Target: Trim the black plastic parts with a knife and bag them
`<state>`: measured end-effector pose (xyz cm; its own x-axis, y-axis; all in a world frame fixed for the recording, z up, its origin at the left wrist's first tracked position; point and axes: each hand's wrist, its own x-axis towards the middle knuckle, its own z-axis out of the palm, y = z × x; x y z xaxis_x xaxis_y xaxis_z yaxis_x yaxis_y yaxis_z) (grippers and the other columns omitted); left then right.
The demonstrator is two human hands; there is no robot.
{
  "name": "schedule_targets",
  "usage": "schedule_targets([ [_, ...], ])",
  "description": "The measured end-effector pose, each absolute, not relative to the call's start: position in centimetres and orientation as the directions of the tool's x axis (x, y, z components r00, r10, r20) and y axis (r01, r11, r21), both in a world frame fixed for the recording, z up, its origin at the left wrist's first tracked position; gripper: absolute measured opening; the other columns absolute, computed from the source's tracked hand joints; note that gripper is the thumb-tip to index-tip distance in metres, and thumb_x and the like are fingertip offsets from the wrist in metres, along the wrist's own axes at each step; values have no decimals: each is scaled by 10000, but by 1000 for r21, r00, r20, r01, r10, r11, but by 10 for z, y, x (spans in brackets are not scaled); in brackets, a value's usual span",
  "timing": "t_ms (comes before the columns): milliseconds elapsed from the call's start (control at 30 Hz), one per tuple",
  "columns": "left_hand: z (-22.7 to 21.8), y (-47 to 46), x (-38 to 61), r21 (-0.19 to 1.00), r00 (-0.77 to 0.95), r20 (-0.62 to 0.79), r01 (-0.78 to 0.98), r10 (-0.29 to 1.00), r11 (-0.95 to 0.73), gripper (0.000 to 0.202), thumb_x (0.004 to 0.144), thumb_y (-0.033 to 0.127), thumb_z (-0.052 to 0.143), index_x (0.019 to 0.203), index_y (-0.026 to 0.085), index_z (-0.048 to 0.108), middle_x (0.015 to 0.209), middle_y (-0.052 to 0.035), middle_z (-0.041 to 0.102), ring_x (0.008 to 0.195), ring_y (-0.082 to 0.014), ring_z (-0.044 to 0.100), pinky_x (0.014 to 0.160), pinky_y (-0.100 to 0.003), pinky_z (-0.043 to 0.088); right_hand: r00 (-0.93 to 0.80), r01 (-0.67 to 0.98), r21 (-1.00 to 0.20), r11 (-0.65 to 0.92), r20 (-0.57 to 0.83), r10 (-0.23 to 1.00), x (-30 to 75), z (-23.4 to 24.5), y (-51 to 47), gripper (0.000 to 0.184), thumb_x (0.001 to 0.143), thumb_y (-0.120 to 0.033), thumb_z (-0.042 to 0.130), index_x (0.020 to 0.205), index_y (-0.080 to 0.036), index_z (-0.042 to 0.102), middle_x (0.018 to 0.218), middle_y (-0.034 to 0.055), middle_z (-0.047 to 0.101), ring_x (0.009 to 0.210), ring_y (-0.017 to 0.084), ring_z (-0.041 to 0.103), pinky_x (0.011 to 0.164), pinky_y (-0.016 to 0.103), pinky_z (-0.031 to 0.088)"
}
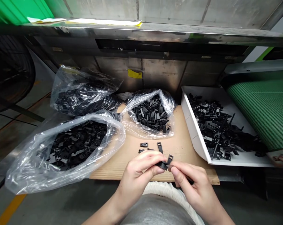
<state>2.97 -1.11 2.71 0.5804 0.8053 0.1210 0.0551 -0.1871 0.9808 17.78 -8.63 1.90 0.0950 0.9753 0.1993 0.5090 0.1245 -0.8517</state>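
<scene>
My left hand [142, 168] pinches a small black plastic part [163, 165] between thumb and fingers, above the near edge of the cardboard. Close against it, my right hand [193, 179] has its thumb and fingers pressed together at the part's right side; what lies between those fingertips is mostly hidden. Another black clip-like piece [170, 158] shows just above the fingertips, and I cannot tell whether it is joined to the held part. Beyond my left hand, a flat black piece [159, 147] and a few small black parts [143, 145] lie on the cardboard [118, 162].
Clear plastic bags of black parts stand at the left [66, 178], back left [85, 90] and centre [148, 132]. A white tray [195, 137] of mixed black pieces sits at the right, beside a green conveyor belt [268, 103]. A metal ledge [155, 28] crosses the back.
</scene>
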Motion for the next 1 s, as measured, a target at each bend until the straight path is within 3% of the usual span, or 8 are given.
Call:
schedule_targets([
  [233,28,-9,28,981,615,148,11,775,-196,181,747,113,597,868,219,680,875,-11,645,855,-139,585,778,-208,439,57,369,-929,21,45,997,177,22,-88,246,855,-252,418,656,-162,530,519,-28,440,482,79,419,467,199,316],
  [367,27,-7,27,973,656,163,16,737,-230,183,750,109,592,879,208,675,886,-19,637,865,-144,582,786,-218,440,-222,-111,-956,-272,-243,944,187,14,-80,260,837,-338,454,700,-139,551,430,-56,426,329,32,287,336,166,219],
  [467,25,-5,28,963,652,200,9,731,-271,204,745,91,593,889,212,671,894,-18,637,878,-144,582,797,-219,441,-482,-468,-762,-448,-206,852,197,8,-75,268,809,-355,495,698,-124,574,384,-59,432,257,15,237,275,146,177],
  [533,24,-3,27,954,633,223,14,741,-299,228,741,72,590,898,218,669,916,-19,635,892,-140,581,803,-211,442,-419,-594,-695,-404,-162,894,200,7,-75,228,790,-344,530,733,-130,588,436,-44,472,293,19,315,304,139,236],
  [633,21,-3,26,938,616,239,54,751,-343,250,738,46,582,908,211,664,961,-30,626,914,-141,576,812,-211,444,-48,-530,-816,-232,-244,969,197,9,-80,167,761,-309,588,843,-163,598,617,-15,537,506,55,466,478,169,368],
  [733,20,-3,24,910,599,279,85,751,-406,257,743,25,565,910,197,657,961,-40,629,908,-143,581,807,-220,453,202,-308,-931,-195,-264,943,187,12,-85,193,775,-336,568,866,-167,587,640,-13,517,560,76,445,523,198,356],
  [900,19,-5,25,789,571,472,68,672,-611,232,777,27,512,910,170,637,944,-73,624,875,-164,579,746,-265,486,14,-345,-893,-288,-312,950,170,10,-80,265,756,-397,562,690,-151,491,498,-66,366,430,46,299,407,182,223],
  [1000,18,-5,26,681,575,578,53,580,-731,278,760,-18,502,950,154,611,940,-90,617,875,-175,560,745,-297,481,-30,-358,-887,-292,-301,953,167,10,-75,247,771,-356,546,657,-160,449,491,-69,373,420,44,296,405,183,214],
])
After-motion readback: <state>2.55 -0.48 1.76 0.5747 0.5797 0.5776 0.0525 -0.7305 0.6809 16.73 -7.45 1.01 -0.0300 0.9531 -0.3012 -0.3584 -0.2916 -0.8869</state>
